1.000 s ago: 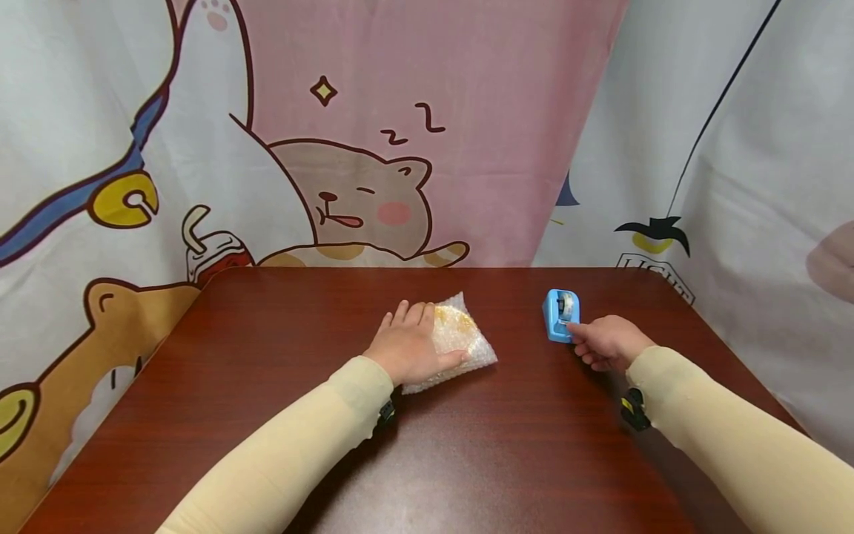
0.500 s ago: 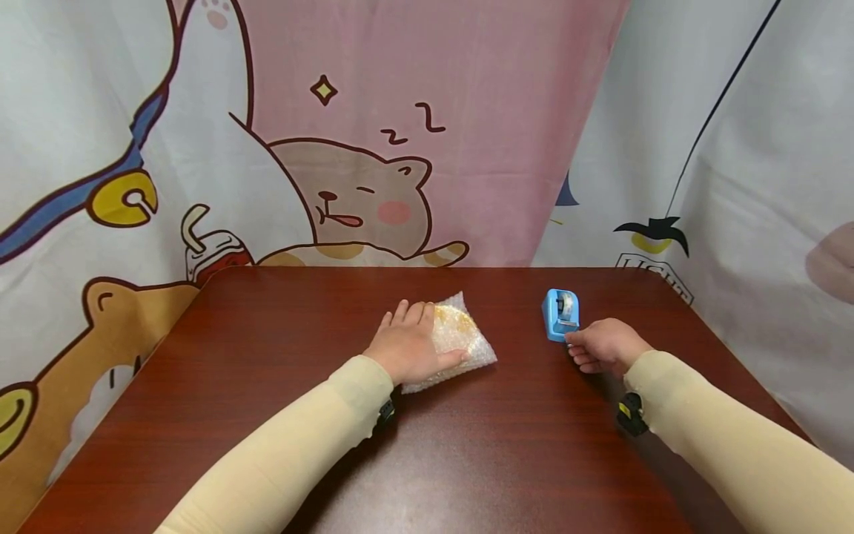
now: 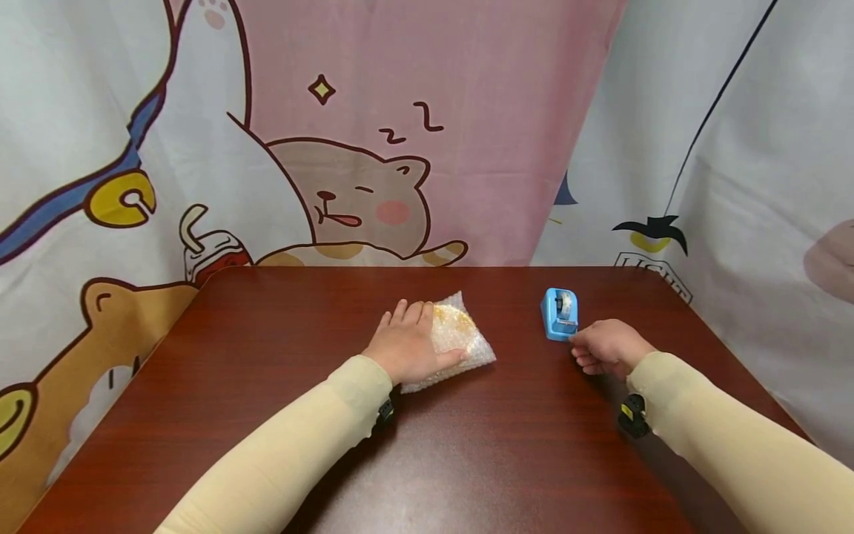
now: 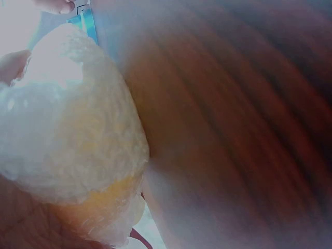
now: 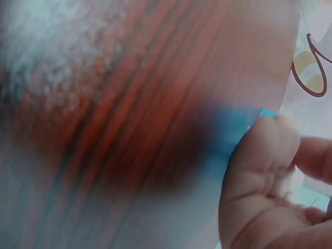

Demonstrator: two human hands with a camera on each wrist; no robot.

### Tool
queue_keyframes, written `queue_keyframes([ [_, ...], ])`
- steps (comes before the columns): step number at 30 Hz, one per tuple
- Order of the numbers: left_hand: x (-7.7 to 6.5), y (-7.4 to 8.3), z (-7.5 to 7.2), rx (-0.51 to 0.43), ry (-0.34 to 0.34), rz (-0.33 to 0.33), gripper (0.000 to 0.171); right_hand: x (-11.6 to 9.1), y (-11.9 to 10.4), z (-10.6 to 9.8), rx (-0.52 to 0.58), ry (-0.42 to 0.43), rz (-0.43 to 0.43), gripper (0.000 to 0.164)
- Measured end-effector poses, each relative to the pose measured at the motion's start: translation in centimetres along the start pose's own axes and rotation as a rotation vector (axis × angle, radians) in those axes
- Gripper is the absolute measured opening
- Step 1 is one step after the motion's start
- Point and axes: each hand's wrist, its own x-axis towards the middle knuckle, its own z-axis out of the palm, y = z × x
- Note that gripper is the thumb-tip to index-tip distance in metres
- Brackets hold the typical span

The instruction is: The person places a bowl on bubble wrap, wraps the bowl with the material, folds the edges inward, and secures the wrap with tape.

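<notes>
My left hand [image 3: 403,347] lies with fingers straight on a flat bubble-wrap parcel [image 3: 472,343], which has something yellow-orange inside. The left wrist view shows the bubbly wrap [image 4: 78,129] close up. To the right stands a light blue tape dispenser [image 3: 550,326] with a roll of clear tape [image 3: 565,302] in it. At its front corner, my right hand [image 3: 610,347] has thumb and index finger pinched together, apparently on the tape's end; the tape itself is too fine to make out. In the right wrist view the curled fingers [image 5: 259,171] partly cover the blurred dispenser [image 5: 231,127].
Both hands work over a dark reddish-brown wooden table [image 3: 300,311]. Behind it and along the sides hangs a curtain [image 3: 494,133] with cartoon animals. A small black device [image 3: 632,415] sits at the right wrist.
My right hand has drawn back from the dispenser's cutter to just off its front corner, fingers still pinched. The left hand and the parcel stay in place.
</notes>
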Motion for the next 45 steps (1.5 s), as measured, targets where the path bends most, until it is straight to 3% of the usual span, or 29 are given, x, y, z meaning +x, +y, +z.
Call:
queue_keyframes([
  [7, -0.02, -0.07, 0.07, 0.01, 0.008, 0.002, 0.116, -0.1, -0.35, -0.09, -0.093, 0.116, 0.008, 0.042],
  [28, 0.06, -0.03, 0.03, 0.014, 0.003, 0.006, 0.116, -0.4, -0.7, 0.59, -0.055, 0.077, 0.001, 0.038],
  [45, -0.22, 0.12, -0.08, 0.004, 0.007, 0.003, 0.115, 0.18, -0.5, 0.77, -0.14, 0.151, 0.006, 0.032],
])
